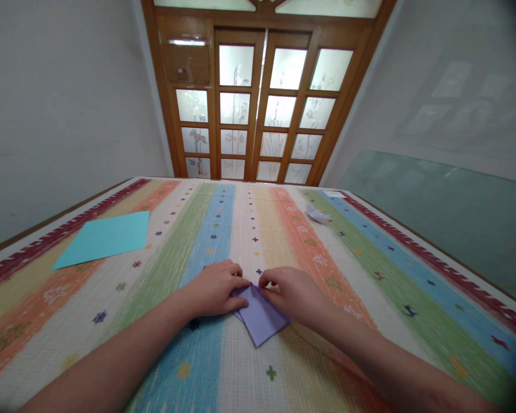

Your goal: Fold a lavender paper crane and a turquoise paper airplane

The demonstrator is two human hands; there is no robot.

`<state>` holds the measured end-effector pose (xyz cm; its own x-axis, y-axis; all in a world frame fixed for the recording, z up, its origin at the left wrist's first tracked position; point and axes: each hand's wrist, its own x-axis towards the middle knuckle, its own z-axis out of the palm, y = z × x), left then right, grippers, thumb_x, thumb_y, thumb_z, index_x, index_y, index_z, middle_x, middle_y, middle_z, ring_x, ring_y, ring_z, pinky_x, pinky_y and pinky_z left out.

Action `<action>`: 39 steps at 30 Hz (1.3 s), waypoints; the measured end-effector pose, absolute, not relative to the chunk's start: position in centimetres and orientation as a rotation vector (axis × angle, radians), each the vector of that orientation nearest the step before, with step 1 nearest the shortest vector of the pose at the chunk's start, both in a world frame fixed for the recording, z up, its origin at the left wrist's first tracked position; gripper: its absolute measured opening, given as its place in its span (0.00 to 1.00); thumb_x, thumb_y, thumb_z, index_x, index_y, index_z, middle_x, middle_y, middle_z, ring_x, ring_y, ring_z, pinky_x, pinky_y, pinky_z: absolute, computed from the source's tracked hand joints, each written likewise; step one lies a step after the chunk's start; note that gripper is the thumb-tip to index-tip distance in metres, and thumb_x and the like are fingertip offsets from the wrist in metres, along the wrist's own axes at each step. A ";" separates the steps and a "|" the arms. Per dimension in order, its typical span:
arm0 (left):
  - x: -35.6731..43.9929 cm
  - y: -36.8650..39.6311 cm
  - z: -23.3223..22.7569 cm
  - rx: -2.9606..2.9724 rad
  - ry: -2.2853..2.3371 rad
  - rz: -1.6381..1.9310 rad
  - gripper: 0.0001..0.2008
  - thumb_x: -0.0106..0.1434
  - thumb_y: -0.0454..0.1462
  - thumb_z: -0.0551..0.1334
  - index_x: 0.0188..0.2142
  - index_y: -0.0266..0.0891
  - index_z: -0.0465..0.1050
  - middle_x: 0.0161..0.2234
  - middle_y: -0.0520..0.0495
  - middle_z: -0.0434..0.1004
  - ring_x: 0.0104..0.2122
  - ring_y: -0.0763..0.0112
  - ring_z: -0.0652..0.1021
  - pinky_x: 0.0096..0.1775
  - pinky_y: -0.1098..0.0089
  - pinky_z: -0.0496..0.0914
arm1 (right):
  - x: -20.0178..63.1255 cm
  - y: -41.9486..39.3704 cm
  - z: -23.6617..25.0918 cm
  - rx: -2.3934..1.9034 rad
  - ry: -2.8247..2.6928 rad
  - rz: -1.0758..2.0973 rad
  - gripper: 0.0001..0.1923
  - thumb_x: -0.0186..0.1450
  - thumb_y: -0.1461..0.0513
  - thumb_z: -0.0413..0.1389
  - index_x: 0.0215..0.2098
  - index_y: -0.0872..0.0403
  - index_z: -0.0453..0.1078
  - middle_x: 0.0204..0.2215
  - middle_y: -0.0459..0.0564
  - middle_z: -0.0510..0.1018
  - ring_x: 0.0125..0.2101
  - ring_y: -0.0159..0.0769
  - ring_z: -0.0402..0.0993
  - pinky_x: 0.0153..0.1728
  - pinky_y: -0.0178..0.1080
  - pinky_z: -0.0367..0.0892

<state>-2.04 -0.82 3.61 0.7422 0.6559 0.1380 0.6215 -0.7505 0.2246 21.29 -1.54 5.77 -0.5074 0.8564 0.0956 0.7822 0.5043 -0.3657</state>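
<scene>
A folded purple sheet of paper lies on the striped cloth in front of me, with one corner pointing toward me. My left hand pinches its far left edge between thumb and fingers. Opposite it, my right hand grips the far right edge, fingertips close to the top corner. Both hands are closed on the paper, a short gap apart. The right-hand fingers hide part of the paper's right side. Under the left thumb, a second layer of the fold shows at the left edge.
A flat turquoise sheet of paper lies to the left on the striped tablecloth. A small pale folded paper piece sits at the far right, and a white slip lies beyond it. Wood-framed glass doors stand behind the table.
</scene>
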 end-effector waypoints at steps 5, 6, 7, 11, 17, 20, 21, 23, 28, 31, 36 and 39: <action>-1.8 -1.4 3.9 2.789 1.030 0.340 0.25 0.59 0.53 0.68 0.51 0.44 0.75 0.46 0.43 0.75 0.48 0.53 0.73 0.50 0.55 0.67 | 21.9 -0.5 5.8 -1.105 -2.538 0.745 0.09 0.66 0.61 0.57 0.39 0.51 0.80 0.34 0.49 0.83 0.32 0.35 0.77 0.35 0.36 0.66; -1.7 -1.6 3.9 2.797 1.039 0.342 0.25 0.58 0.52 0.68 0.51 0.44 0.75 0.47 0.42 0.75 0.49 0.52 0.73 0.52 0.54 0.66 | 22.1 -0.2 5.7 -1.069 -2.503 0.824 0.10 0.66 0.63 0.56 0.40 0.52 0.80 0.34 0.49 0.83 0.33 0.34 0.77 0.36 0.36 0.67; -1.7 -1.7 4.0 2.807 1.050 0.342 0.24 0.59 0.50 0.68 0.51 0.43 0.75 0.48 0.42 0.75 0.50 0.51 0.72 0.53 0.53 0.65 | 22.2 0.0 5.7 -1.042 -2.463 0.890 0.11 0.66 0.65 0.55 0.40 0.53 0.80 0.35 0.49 0.83 0.33 0.34 0.77 0.36 0.35 0.68; -1.5 -2.3 4.1 2.842 1.078 0.312 0.19 0.61 0.40 0.65 0.51 0.41 0.73 0.53 0.40 0.72 0.53 0.51 0.70 0.56 0.52 0.63 | 22.3 0.4 5.5 -0.985 -2.373 1.047 0.16 0.61 0.70 0.54 0.41 0.53 0.79 0.36 0.49 0.82 0.33 0.33 0.76 0.36 0.34 0.70; -1.3 -2.5 4.3 2.781 1.298 0.253 0.14 0.63 0.42 0.64 0.46 0.39 0.73 0.46 0.40 0.74 0.47 0.52 0.74 0.47 0.55 0.68 | 22.2 0.4 5.2 -0.923 -2.455 0.999 0.27 0.60 0.71 0.54 0.56 0.49 0.73 0.36 0.48 0.79 0.31 0.32 0.73 0.35 0.35 0.70; -1.2 -2.8 4.7 2.726 1.334 0.190 0.12 0.65 0.45 0.63 0.42 0.39 0.71 0.39 0.43 0.78 0.39 0.56 0.77 0.38 0.61 0.69 | 22.7 1.1 5.3 -0.883 -2.537 0.898 0.32 0.57 0.74 0.54 0.58 0.49 0.70 0.42 0.51 0.78 0.37 0.35 0.74 0.40 0.38 0.70; -1.2 -3.0 4.9 2.727 1.297 0.160 0.12 0.65 0.45 0.62 0.42 0.39 0.70 0.37 0.44 0.78 0.36 0.57 0.78 0.35 0.63 0.68 | 22.9 1.3 5.4 -0.856 -2.574 0.874 0.32 0.56 0.74 0.54 0.57 0.49 0.71 0.44 0.52 0.77 0.40 0.37 0.74 0.43 0.40 0.70; -1.1 -3.4 5.2 2.761 1.158 0.079 0.12 0.64 0.46 0.63 0.41 0.40 0.70 0.33 0.47 0.79 0.32 0.59 0.78 0.31 0.65 0.66 | 23.1 1.5 5.8 -0.796 -2.650 0.846 0.29 0.56 0.75 0.55 0.53 0.49 0.75 0.49 0.53 0.75 0.49 0.41 0.72 0.51 0.43 0.67; -1.1 -4.1 5.8 2.822 0.932 0.010 0.10 0.61 0.44 0.65 0.34 0.41 0.70 0.31 0.48 0.79 0.28 0.62 0.78 0.29 0.65 0.64 | 23.0 0.9 6.4 -0.755 -2.741 0.799 0.23 0.60 0.72 0.57 0.50 0.46 0.77 0.61 0.52 0.68 0.60 0.43 0.65 0.59 0.47 0.61; -1.2 -4.0 5.9 2.835 0.914 0.036 0.08 0.59 0.41 0.65 0.32 0.40 0.70 0.31 0.46 0.78 0.30 0.62 0.77 0.31 0.64 0.66 | 22.9 0.8 6.0 -0.733 -2.754 0.729 0.24 0.61 0.72 0.57 0.51 0.46 0.76 0.58 0.53 0.72 0.57 0.43 0.69 0.57 0.46 0.64; -1.4 -3.8 6.0 2.838 0.901 0.089 0.08 0.58 0.41 0.65 0.35 0.40 0.71 0.35 0.45 0.76 0.36 0.59 0.76 0.37 0.62 0.69 | 23.1 1.1 5.3 -0.690 -2.740 0.672 0.27 0.59 0.74 0.55 0.52 0.47 0.76 0.56 0.52 0.75 0.54 0.42 0.71 0.55 0.45 0.65; -1.4 -4.0 6.1 2.833 0.901 0.089 0.14 0.56 0.46 0.68 0.35 0.40 0.72 0.36 0.45 0.76 0.38 0.58 0.75 0.40 0.61 0.69 | 23.1 1.1 5.0 -0.683 -2.713 0.666 0.26 0.61 0.74 0.53 0.53 0.48 0.75 0.50 0.52 0.79 0.51 0.40 0.73 0.54 0.44 0.65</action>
